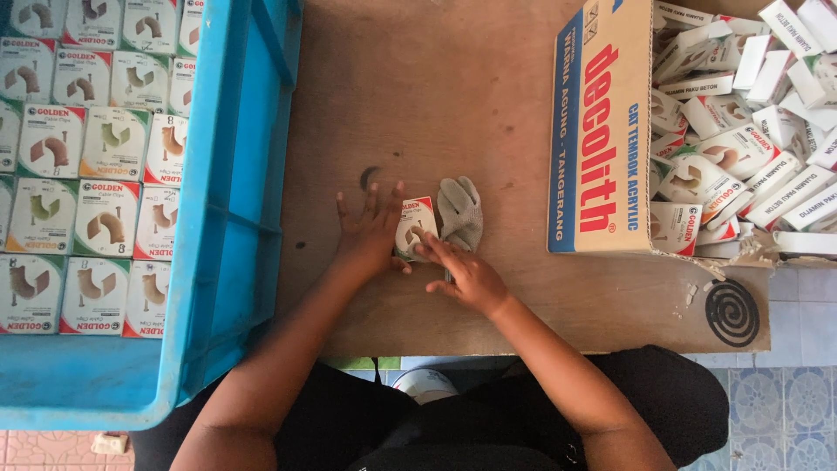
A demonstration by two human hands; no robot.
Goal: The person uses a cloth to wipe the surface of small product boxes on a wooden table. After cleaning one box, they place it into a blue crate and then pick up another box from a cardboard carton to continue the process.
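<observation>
Fingers (433, 250) — 2 hands, 1 box (416, 226)

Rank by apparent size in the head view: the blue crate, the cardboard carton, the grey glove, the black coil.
1. blue crate, cut off by the frame
2. cardboard carton, also cut off
3. grey glove and black coil: they look about alike, so I leave them unranked.

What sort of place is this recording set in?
Probably a small packing workbench. A blue plastic crate holds neat rows of small product boxes, a cardboard carton holds loose ones, and both hands, left hand and right hand, handle one small box.
</observation>
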